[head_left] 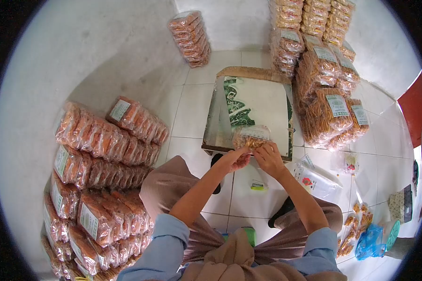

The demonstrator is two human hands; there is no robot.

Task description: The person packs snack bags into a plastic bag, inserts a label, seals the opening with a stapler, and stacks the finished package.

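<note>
A clear plastic bag of brown snacks [252,135] with a white printed label lies at the near edge of a low table. My left hand [238,159] is closed on the bag's near end, fingers pinched together. Right beside it, my right hand [269,160] also grips that end, its fingers bent over the plastic. The two hands almost touch, and they hide the mouth of the bag. Under the bag is the worn white and green tabletop [262,103]. On the floor tiles just below my hands lies a small lime-green object [258,185].
Stacked snack packs [108,136] rise along the left wall. More packs [326,110] are piled right of the table, and a separate stack [190,40] stands at the back wall. Printed empty bags [318,180], loose snacks [354,229] and a blue plastic bag [370,241] lie at right.
</note>
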